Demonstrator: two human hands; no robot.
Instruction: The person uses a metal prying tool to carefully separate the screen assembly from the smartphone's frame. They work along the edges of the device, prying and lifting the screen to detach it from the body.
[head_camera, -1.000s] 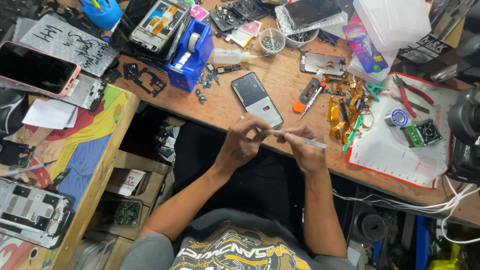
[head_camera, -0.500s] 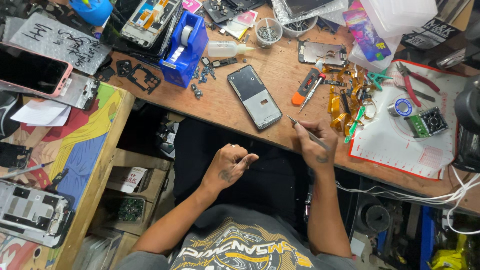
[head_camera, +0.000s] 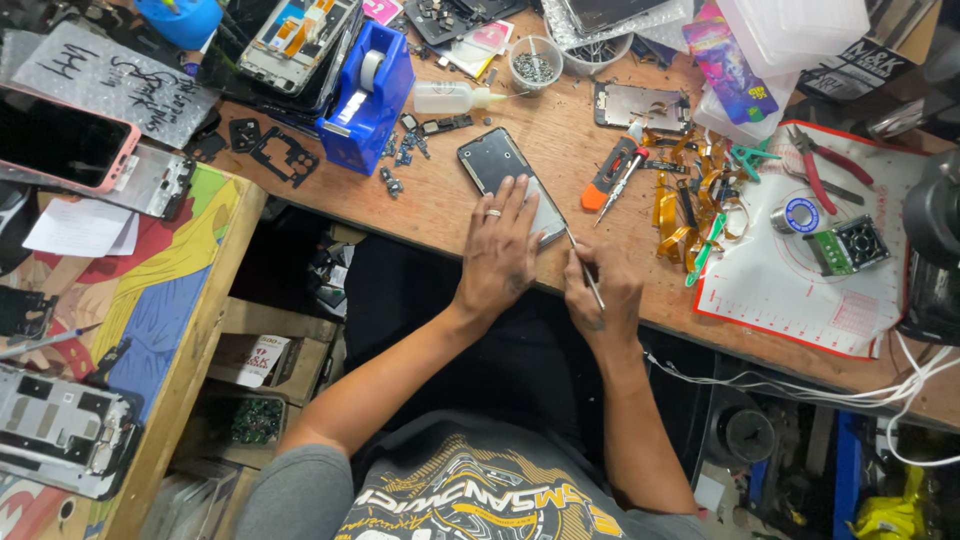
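A dark smartphone (head_camera: 492, 162) lies face down and slanted on the wooden workbench (head_camera: 440, 200). My left hand (head_camera: 500, 250) rests flat on its near end, fingers spread, a ring on one finger. My right hand (head_camera: 603, 292) grips a thin metal tool (head_camera: 583, 265) like a pen. The tool's tip touches the phone's near right corner, just beside my left hand.
A blue tape dispenser (head_camera: 365, 90) stands left of the phone. An orange-handled screwdriver (head_camera: 612, 170), gold flex cables (head_camera: 680, 215), a white mat (head_camera: 800, 270) with red pliers (head_camera: 820, 170) lie right. Phone parts crowd the bench's far edge. A second table (head_camera: 160, 300) holds more phones at left.
My left hand rose from my lap and now presses on the phone. My right hand brought the tool's tip to the phone's near corner.
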